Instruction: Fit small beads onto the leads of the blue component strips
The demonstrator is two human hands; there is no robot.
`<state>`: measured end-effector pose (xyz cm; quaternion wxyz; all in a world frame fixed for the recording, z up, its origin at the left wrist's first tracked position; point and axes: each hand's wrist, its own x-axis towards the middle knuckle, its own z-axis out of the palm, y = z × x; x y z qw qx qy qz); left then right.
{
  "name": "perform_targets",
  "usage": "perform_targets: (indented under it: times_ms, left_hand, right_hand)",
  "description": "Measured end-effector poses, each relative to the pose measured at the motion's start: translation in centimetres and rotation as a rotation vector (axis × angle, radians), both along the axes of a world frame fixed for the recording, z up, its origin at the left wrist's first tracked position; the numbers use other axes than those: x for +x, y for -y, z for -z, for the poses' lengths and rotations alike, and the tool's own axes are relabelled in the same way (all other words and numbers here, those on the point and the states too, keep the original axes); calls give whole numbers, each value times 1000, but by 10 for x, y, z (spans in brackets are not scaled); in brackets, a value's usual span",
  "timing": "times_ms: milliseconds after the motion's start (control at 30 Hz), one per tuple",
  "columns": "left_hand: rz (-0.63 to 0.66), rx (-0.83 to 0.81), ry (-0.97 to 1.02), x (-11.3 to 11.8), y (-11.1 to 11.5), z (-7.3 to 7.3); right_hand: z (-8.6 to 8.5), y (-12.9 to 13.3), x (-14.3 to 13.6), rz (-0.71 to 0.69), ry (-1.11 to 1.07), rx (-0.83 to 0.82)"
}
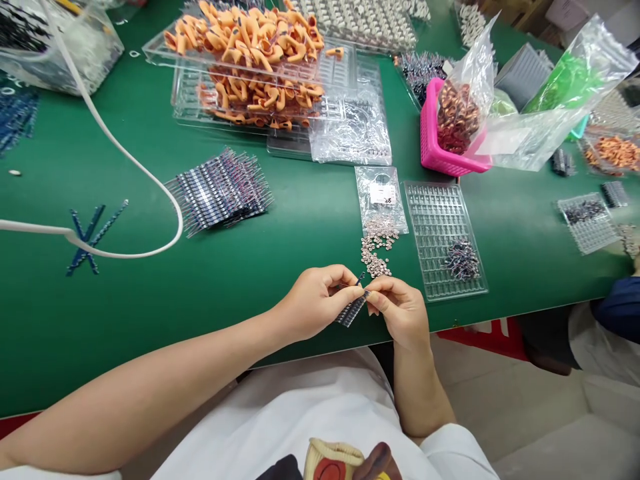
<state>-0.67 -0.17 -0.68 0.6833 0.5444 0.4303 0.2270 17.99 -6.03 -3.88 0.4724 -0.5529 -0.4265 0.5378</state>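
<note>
Near the table's front edge, my left hand point(320, 300) pinches a narrow dark strip of small parts point(353, 311), which slants down below its fingers. My right hand point(401, 308) meets it at the strip's upper end, thumb and finger pressed together on something too small to make out. Just beyond the fingertips lies a loose pile of small round pinkish pieces point(376, 257), spilling from a clear labelled bag point(382, 200). To the right, a clear ribbed tray point(433, 230) holds a heap of small dark wired parts point(463, 260).
A stack of dark strips point(223, 190) lies left of centre, with crossed blue strips point(93, 240) under a white cable point(125, 153). Trays of orange pieces point(250, 40) stand at the back. A pink basket point(435, 127) is at back right. Another person's dark sleeve point(620, 310) shows far right.
</note>
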Motion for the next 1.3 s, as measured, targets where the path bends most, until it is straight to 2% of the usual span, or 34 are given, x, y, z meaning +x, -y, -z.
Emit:
perform_targets:
  times_ms: [200, 433, 600, 700, 833, 933, 1167, 1300]
  left_hand:
    - [3, 132, -59, -1, 1, 0]
    - [-30, -66, 39, 1, 1, 9]
    - [-20, -82, 35, 1, 0, 6]
    - [39, 14, -25, -1, 0, 0]
    - [138, 261, -107, -4, -1, -6]
    - [178, 328, -108, -5, -2, -6]
    - [238, 234, -82, -4, -1, -8]
    - [207, 148, -67, -4, 0, -4]
  right_hand:
    - [1, 2, -2, 32, 28, 42]
    - [5, 3, 0, 64, -8, 51]
    - [6, 4, 0, 73, 3, 47]
    - [5, 3, 0, 75, -14, 34]
    - [4, 2, 3, 1, -110, -10]
    - [4, 0, 7, -53, -162, -47]
    - [3, 1, 4, -37, -182, -14]
    - [-6, 9, 5, 55, -8, 83]
